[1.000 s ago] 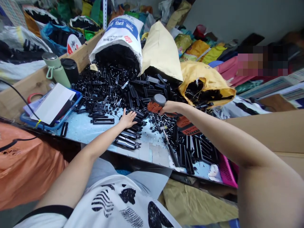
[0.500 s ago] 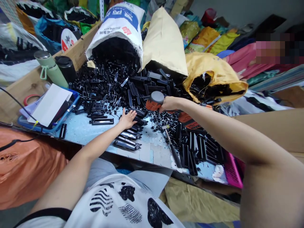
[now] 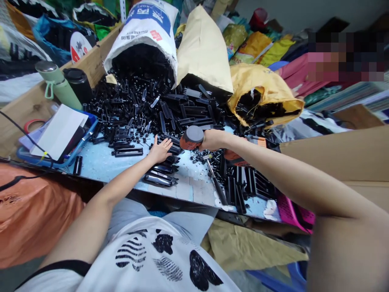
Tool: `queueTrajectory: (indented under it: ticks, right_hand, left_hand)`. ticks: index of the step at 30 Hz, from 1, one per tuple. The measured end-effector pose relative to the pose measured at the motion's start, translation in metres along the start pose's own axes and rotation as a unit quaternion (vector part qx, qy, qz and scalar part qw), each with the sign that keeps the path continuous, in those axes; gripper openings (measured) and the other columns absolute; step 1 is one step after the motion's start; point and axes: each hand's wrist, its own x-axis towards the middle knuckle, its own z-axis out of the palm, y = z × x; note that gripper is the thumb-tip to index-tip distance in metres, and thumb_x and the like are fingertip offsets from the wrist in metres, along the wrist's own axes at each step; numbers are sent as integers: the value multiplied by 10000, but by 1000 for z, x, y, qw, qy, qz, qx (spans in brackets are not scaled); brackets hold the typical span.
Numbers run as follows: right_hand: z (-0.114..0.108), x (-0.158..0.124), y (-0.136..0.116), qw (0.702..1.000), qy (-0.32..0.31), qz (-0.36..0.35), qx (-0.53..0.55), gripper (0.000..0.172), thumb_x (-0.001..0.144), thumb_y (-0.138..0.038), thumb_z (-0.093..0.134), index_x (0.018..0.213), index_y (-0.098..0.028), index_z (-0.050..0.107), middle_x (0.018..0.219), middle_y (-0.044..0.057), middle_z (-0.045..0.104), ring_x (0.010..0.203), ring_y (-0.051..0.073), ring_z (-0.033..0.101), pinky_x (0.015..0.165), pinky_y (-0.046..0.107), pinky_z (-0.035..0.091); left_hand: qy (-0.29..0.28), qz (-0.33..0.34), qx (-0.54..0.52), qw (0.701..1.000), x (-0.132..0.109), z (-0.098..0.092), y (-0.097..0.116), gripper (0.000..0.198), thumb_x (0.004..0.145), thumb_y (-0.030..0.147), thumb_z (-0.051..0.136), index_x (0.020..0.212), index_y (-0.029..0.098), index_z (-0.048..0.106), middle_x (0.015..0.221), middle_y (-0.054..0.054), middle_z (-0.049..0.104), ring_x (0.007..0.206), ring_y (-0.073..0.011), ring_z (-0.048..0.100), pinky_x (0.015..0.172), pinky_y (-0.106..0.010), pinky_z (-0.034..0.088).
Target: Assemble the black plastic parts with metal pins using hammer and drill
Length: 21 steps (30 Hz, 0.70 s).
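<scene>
Little moved: right hand (image 3: pixel 212 140) still grips the orange mallet (image 3: pixel 191 138), head now nearer the left hand (image 3: pixel 159 150). Left hand lies flat, fingers spread, holding nothing, on black plastic strips (image 3: pixel 161 174) just below the mallet.

"Any writing you can make out?"

"Little. The white woven sack (image 3: pixel 145 30) lying open at the back of the surface has a blue band with white characters across its top, a line of small dark print beneath it and a red mark on its right side. None of it is sharp enough to read."

"Anything else?"

"The round white and red sign (image 3: pixel 78 45) beside the wooden board carries a dark figure, unreadable. The orange label (image 3: pixel 233 156) under the right forearm has black print, also too blurred."
</scene>
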Motion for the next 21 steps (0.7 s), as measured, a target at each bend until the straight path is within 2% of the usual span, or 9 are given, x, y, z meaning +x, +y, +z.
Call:
queueTrajectory:
  ticks: [3,7,10,14,18,21]
  right_hand:
    - [-1,-15,-9,1000,-5,-9,-15,370,643,-403,667,919,-158,691,818,98,675,799,247,632,630,285,452]
    - [-2,-24,-22,998,-32,-54,5,316,645,-348,662,903,-168,689,794,71,670,781,230,628,647,276,450]
    - [1,-19,-29,997,-54,-54,30,289,649,-307,657,893,-154,677,754,61,665,715,205,623,621,262,443]
    - [4,-15,-34,997,-60,-50,1,285,657,-297,638,877,-117,662,759,87,665,670,180,607,585,246,422]
    - [5,-32,-41,997,-10,-50,-50,323,675,-362,607,887,-126,667,845,121,671,707,207,617,558,257,411]
    - [9,-52,-45,997,3,-37,-74,355,658,-397,611,902,-149,681,879,124,674,766,245,629,559,268,416]
  left_hand:
    - [-5,18,-11,1000,-29,-1,15,592,926,472,240,1423,156,302,1472,-97,319,1389,-237,212,1144,-470,-6]
    - [-12,-31,-34,999,-60,9,29,826,845,665,261,1411,65,305,1464,-160,313,1388,-287,199,1155,-415,62]
    - [-11,-34,-31,999,-66,15,30,934,789,740,287,1403,37,307,1473,-191,276,1392,-298,179,1155,-417,53]
    - [-15,-27,-27,999,-65,15,29,974,758,779,283,1400,47,316,1476,-194,263,1397,-290,163,1152,-439,33]
    - [-36,-26,-34,998,-78,11,39,1042,704,803,350,1404,34,293,1487,-212,217,1395,-326,146,1141,-474,71]
    - [-35,-9,-16,999,-96,15,52,1018,697,714,499,1408,21,271,1500,-219,165,1400,-338,106,1139,-471,87]
